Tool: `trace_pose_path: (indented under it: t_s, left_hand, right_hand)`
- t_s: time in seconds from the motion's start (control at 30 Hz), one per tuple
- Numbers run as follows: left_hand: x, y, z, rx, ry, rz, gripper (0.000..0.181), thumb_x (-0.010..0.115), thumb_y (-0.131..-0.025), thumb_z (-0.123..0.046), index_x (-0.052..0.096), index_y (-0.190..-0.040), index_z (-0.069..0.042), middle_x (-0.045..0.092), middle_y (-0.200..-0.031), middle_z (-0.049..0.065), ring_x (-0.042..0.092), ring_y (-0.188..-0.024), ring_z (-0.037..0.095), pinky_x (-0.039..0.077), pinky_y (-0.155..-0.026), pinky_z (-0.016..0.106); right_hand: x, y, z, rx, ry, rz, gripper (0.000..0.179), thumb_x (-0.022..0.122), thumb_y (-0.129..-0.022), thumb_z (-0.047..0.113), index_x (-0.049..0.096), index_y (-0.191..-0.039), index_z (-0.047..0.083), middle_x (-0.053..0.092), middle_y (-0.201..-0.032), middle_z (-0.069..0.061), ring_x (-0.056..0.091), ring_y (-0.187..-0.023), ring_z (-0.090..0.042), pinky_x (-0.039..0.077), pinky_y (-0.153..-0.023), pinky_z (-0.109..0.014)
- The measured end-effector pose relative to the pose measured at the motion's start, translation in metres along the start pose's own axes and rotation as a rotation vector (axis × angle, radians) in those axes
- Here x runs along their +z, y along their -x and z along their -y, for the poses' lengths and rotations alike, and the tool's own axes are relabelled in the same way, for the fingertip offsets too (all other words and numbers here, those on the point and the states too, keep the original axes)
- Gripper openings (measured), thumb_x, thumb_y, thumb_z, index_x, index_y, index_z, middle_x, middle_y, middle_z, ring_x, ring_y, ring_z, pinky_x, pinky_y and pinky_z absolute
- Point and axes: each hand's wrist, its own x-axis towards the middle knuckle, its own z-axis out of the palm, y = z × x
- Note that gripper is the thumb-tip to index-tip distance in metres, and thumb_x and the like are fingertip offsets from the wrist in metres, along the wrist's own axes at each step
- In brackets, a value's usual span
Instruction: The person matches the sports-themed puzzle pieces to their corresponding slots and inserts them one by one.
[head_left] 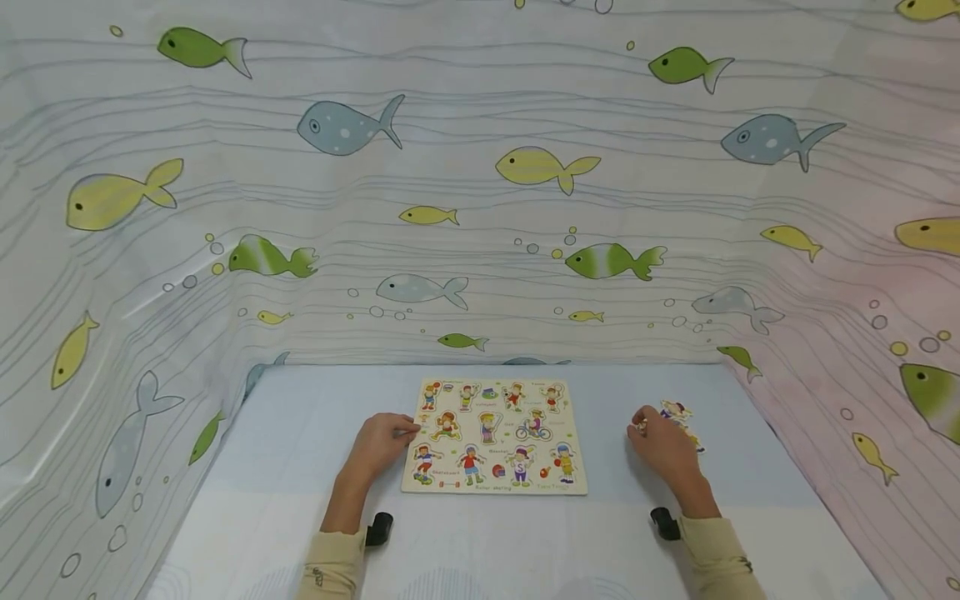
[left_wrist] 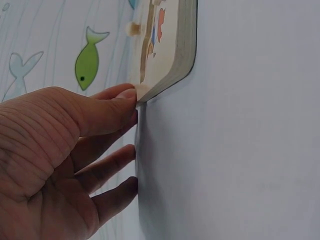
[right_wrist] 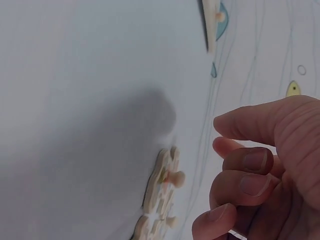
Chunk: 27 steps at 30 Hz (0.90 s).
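Left hand pinches the puzzle board at nine o'clock; right hand, narrow grip, can't tell if holding, beside loose pieces at three!

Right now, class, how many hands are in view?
2: the left hand at the puzzle board's left edge, and the right hand near the loose pieces.

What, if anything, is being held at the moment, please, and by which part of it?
The left hand appears to pinch the puzzle board by its left edge; no held thing shows in the right hand.
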Motion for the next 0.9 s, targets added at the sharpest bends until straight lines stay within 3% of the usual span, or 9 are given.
trace_pose_path:
  t_s: [0.2, 0.37, 0.63, 0.9]
  left_hand:
    - [0.000, -0.001, 0.000, 0.003, 0.007, 0.004, 0.014, 0.077, -0.083, -0.004, 0.079, -0.097, -0.005, 0.072, -0.106, 0.011, 0.065, -0.107, 0.034, 0.049, -0.096, 0.051]
    - [0.000, -0.001, 0.000, -0.017, 0.008, 0.007, 0.014, 0.077, -0.083, -0.005, 0.079, -0.097, -0.006, 0.072, -0.107, 0.010, 0.065, -0.108, 0.033, 0.048, -0.097, 0.051]
    - [-0.001, -0.002, -0.003, -0.046, 0.009, 0.021, 0.014, 0.077, -0.084, -0.005, 0.079, -0.098, -0.006, 0.072, -0.110, 0.011, 0.064, -0.110, 0.034, 0.048, -0.097, 0.051]
    - [0.000, -0.001, -0.002, -0.025, -0.004, 0.012, 0.014, 0.077, -0.083, -0.005, 0.079, -0.097, -0.006, 0.072, -0.107, 0.011, 0.065, -0.108, 0.034, 0.049, -0.096, 0.051]
  right_hand:
    - [-0.003, -0.004, -0.013, 0.041, 0.017, 0.037, 0.024, 0.057, -0.095, 0.020, 0.058, -0.110, 0.001, 0.068, -0.098, -0.018, 0.060, -0.071, -0.024, 0.047, -0.053, -0.037]
    - [-0.002, -0.008, -0.022, 0.017, 0.030, 0.040, 0.024, 0.057, -0.093, 0.020, 0.060, -0.108, 0.002, 0.068, -0.104, -0.020, 0.062, -0.075, -0.025, 0.049, -0.058, -0.041]
    - [-0.006, -0.009, -0.028, 0.044, 0.031, 0.058, 0.025, 0.056, -0.091, 0.018, 0.058, -0.108, -0.001, 0.066, -0.090, -0.014, 0.055, -0.068, -0.024, 0.047, -0.057, -0.041]
    - [-0.011, -0.005, -0.028, 0.052, 0.015, 0.080, 0.025, 0.053, -0.094, 0.018, 0.055, -0.107, -0.002, 0.058, -0.077, -0.008, 0.052, -0.065, -0.024, 0.042, -0.054, -0.037]
